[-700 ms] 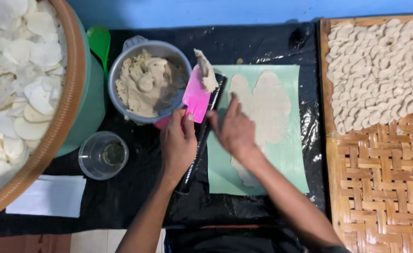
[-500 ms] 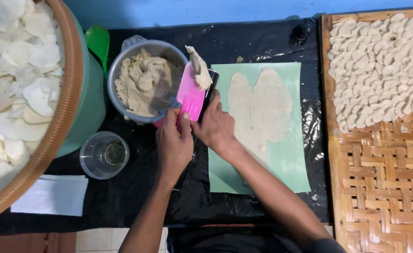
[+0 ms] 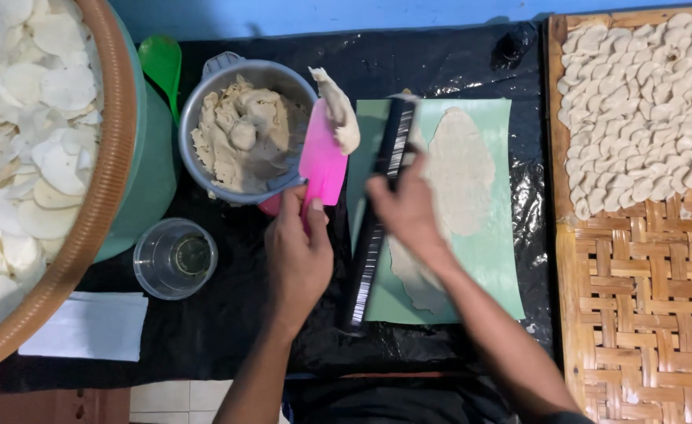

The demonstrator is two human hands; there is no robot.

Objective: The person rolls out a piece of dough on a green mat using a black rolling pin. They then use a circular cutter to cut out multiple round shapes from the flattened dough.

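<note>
My left hand (image 3: 299,255) grips a pink plastic scraper (image 3: 322,163) with a lump of beige dough (image 3: 338,118) stuck along its top edge, held between the metal bowl and the green sheet. My right hand (image 3: 407,212) holds a long black ruler (image 3: 377,228) that lies along the left edge of a pale green sheet (image 3: 495,259). Thin flattened dough (image 3: 460,169) is spread over that sheet. The grey metal bowl (image 3: 204,90) beside the scraper holds a mass of beige dough (image 3: 240,141).
A large brown-rimmed basket (image 3: 106,157) of white chips sits at left over a green tub. A clear glass (image 3: 175,257) and a white paper (image 3: 87,326) lie near the front. A woven bamboo tray (image 3: 644,314) at right carries several small curled dough pieces (image 3: 644,102).
My right hand has shifted back toward the right onto the ruler, which now lies along the sheet's left edge. The scraper with its dough stays raised by the bowl.
</note>
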